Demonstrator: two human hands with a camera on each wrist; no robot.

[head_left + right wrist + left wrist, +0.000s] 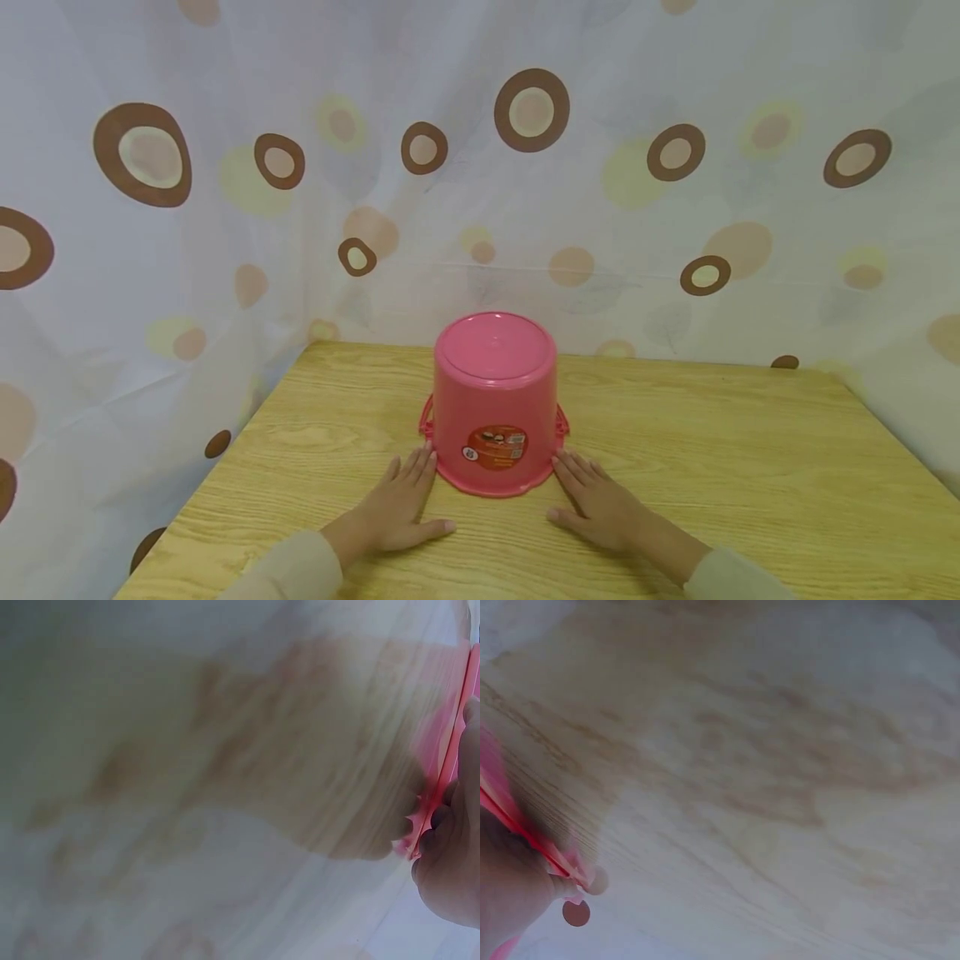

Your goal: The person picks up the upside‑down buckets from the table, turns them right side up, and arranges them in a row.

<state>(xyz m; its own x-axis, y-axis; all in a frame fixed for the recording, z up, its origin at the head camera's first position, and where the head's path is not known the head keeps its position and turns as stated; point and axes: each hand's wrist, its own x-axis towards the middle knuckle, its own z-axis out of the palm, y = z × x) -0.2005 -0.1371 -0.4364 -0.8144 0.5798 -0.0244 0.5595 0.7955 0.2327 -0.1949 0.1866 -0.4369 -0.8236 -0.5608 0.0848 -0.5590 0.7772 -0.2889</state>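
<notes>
Right here, mouth down on the wood-grain table (720,458), a pink bucket (495,404): parked near the middle, base (495,343) uppermost, label (497,448) turned to the near side. Flanked down low by a left hand (397,504) and a right hand (603,508), both laid out wide and flat, with fingers straight, thumbs spread inward over the wood, and no grip on anything. Reaching right up to the lower wall with the fingertips; touching, by the look of it, but cannot tell how firmly. Looks like thin moulded plastic, so probably light for such bulk, stiff around the base, a little springy in the wall if squeezed. Smooth and glossy too, hence likely slippery under flat palms; hardly fragile, yet liable to crack from a hard drop. Part hidden behind, a handle (426,418) at the sides: a poor hold with everything inverted, likely loose and prone to swing. Better to go low on both sides at once, fingertips hooked beneath the flared rim (495,492), thumbs braced against the wall; failing that, to press evenly across the body with both palms, clear of the handle mounts.
</notes>
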